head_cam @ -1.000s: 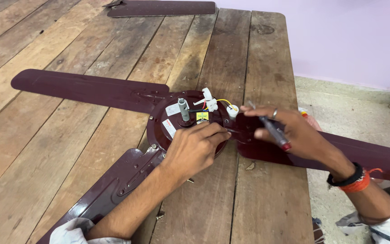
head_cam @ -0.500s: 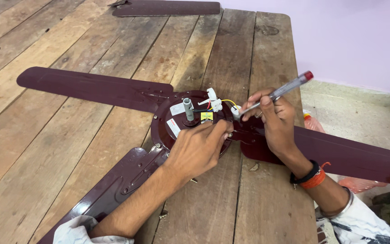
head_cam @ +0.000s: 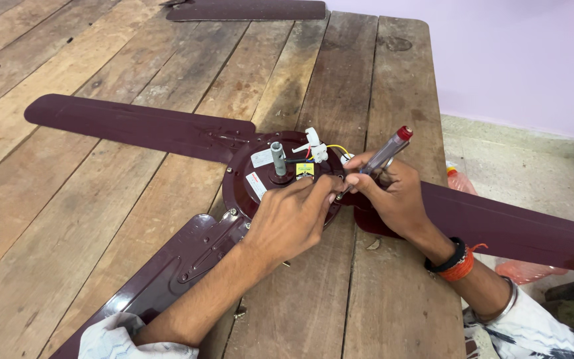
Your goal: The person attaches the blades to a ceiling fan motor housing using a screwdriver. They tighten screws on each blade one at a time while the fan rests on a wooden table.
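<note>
Two hands meet over the round motor hub [head_cam: 280, 176] of a dark red ceiling fan that lies flat on my wooden worktop [head_cam: 134, 60]. My right hand [head_cam: 393, 196] is closed around a screwdriver [head_cam: 383, 154] with a clear handle and a red cap. Its long axis slants from the cap, up and to the right, down and left toward the hub's near right edge, and the tip is hidden behind my fingers. My left hand [head_cam: 293, 219] comes in from below, fingers curled and pinched at that same spot on the hub's rim, touching the right hand's fingertips. I cannot tell whether it grips a small part or only steadies the rim. Of the two, the right hand sits just to the right of the hub and the left just below it, so the working point lies between them, close to both. A short grey shaft [head_cam: 278, 158] stands upright at the hub's centre, with white connectors and coloured wires [head_cam: 317, 147] just beside it. One blade [head_cam: 134, 126] runs left, another [head_cam: 519, 223] runs right under my right wrist, a third [head_cam: 181, 266] lies under my left forearm
</note>
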